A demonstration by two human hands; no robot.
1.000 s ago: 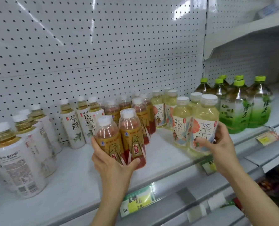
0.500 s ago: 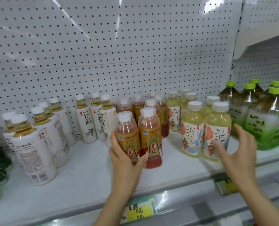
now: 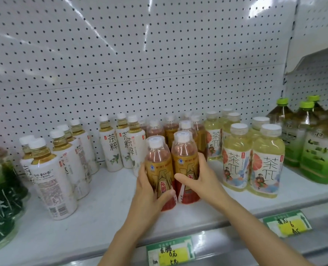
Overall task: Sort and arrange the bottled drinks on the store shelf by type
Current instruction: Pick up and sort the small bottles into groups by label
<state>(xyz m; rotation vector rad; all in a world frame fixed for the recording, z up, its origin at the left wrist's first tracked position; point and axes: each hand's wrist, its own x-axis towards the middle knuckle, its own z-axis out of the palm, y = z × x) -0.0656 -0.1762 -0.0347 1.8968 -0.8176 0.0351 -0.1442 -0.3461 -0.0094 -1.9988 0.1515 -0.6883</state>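
Two orange-labelled red tea bottles stand side by side at the front middle of the white shelf [image 3: 105, 214]. My left hand [image 3: 149, 191] grips the left one [image 3: 157, 162]. My right hand [image 3: 199, 179] grips the right one [image 3: 184, 154], thumb across its label. More bottles of the same red tea [image 3: 170, 127] stand in rows behind them. White-labelled tea bottles [image 3: 111, 146] stand to the left. Pale yellow tea bottles [image 3: 236, 156] stand to the right.
Large green-capped green tea bottles [image 3: 316, 143] fill the far right. Bigger white-labelled bottles [image 3: 50, 177] and dark green bottles [image 3: 0, 189] stand at the left. A pegboard wall [image 3: 140, 64] backs the shelf. Price tags [image 3: 171, 252] hang on its front rail.
My right hand left the yellow tea bottles, moved left and took hold of the right red tea bottle. My left hand kept its grip. The view shifted left.
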